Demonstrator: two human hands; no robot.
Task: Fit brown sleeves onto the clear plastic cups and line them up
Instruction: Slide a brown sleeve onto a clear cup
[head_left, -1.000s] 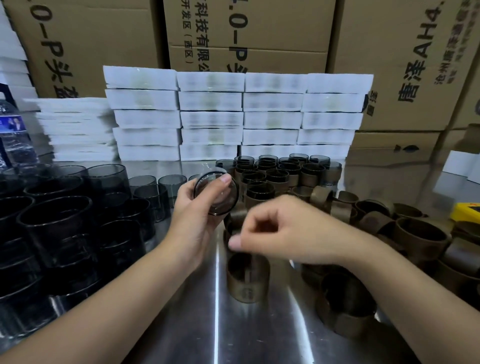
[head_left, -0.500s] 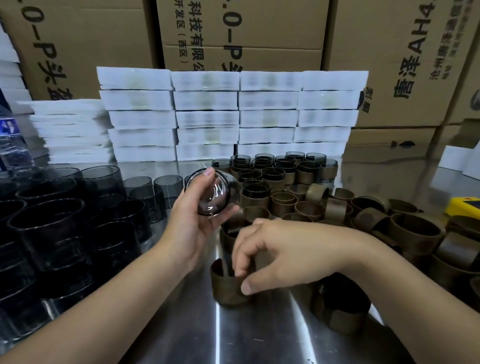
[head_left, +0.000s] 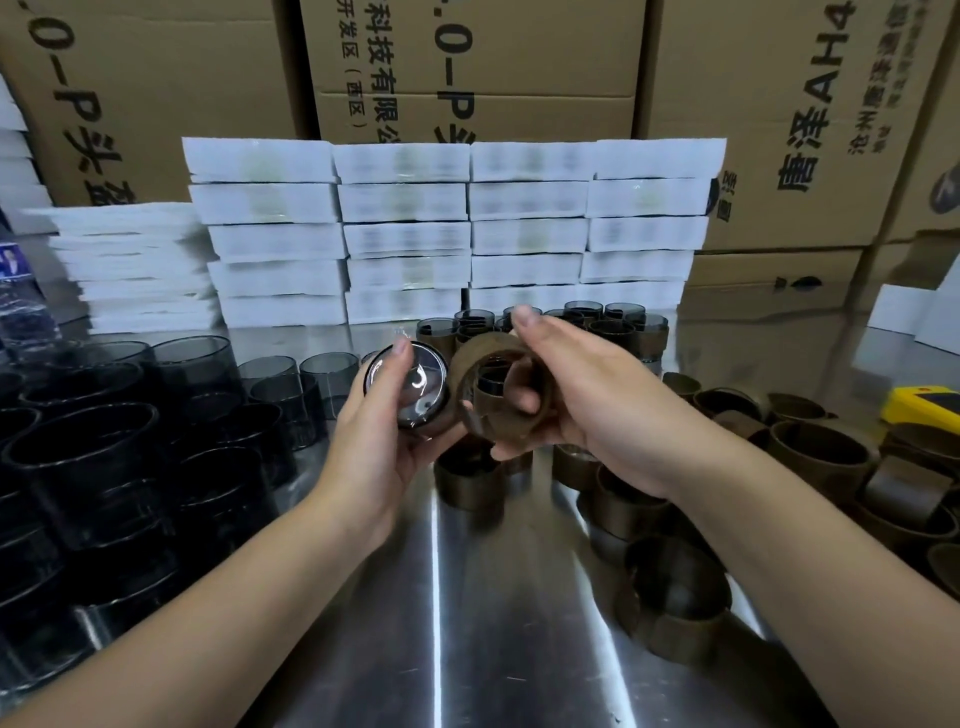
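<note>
Both hands are raised above the steel table, mid-frame. The left hand is curled round a clear cup lying on its side with the base turned toward me, index fingertip on the upper rim and thumb underneath.

The right hand pinches a brown sleeve with fingers over the top and thumb below, and the ring's opening shows. Sleeve and cup sit just beside each other, edge to edge. I cannot tell if they touch. The sleeve is not yet on the cup.

Around them:
- Left side: a crowd of bare cups, upright and dark against the steel.
- Back centre: sleeved cups standing in rows, partly hidden by the right hand.
- Right side: loose sleeves in a heap, some upright and some tipped.
- Behind: stacks of white boxes, then cardboard cartons with printed characters.
- Far right edge: a yellow object, too cropped to identify.
</note>
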